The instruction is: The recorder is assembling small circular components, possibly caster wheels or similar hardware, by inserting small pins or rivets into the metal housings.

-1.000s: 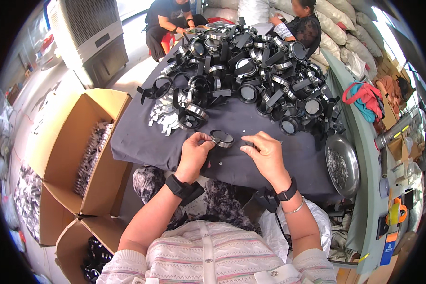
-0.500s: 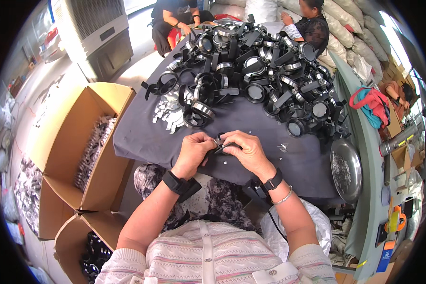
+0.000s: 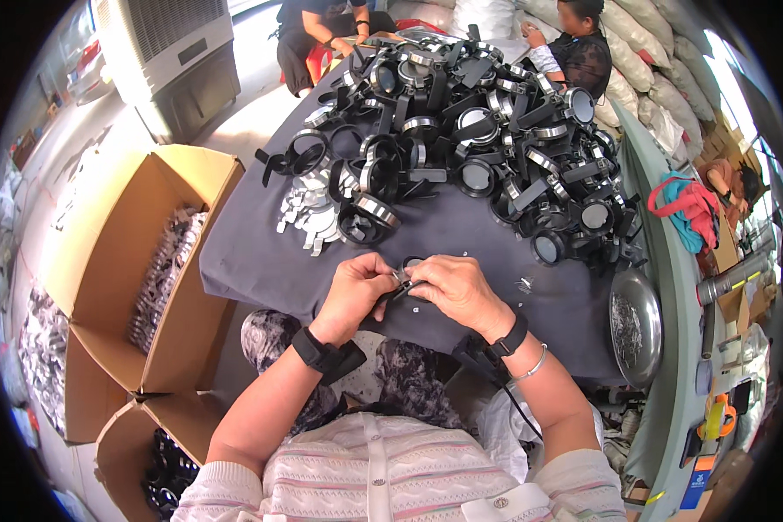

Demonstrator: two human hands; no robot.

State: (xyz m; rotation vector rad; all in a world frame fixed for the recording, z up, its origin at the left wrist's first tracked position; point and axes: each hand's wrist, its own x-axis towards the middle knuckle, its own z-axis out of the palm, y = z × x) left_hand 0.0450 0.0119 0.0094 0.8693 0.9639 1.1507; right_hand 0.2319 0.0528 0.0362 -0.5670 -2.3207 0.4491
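Both my hands meet over the near edge of a dark cloth-covered table [image 3: 261,252]. My left hand [image 3: 354,294] pinches one side of a small black part with a bright metal bit [image 3: 402,284]; the fingers hide much of it. My right hand [image 3: 463,291] closes on its other side, thumb and fingers pressed together. A dark round edge shows just behind the fingertips. Beyond my hands lies a large heap of black ring-shaped parts [image 3: 477,177] with silver bands and black handles. Flat silver metal pieces [image 3: 315,217] lie at the heap's left front.
Thin metal pins [image 3: 525,284] lie right of my hands. An oval metal tray [image 3: 651,348] holds more pins. Cardboard boxes [image 3: 104,278] with metal and black parts stand at left. Two people sit across the table. An air cooler [image 3: 183,65] stands far left; stacked sacks [image 3: 639,52] fill the back.
My right hand has shifted slightly right and down, its fingers closer over the black part. A round edge now shows behind the fingertips. The whole view has moved a little.
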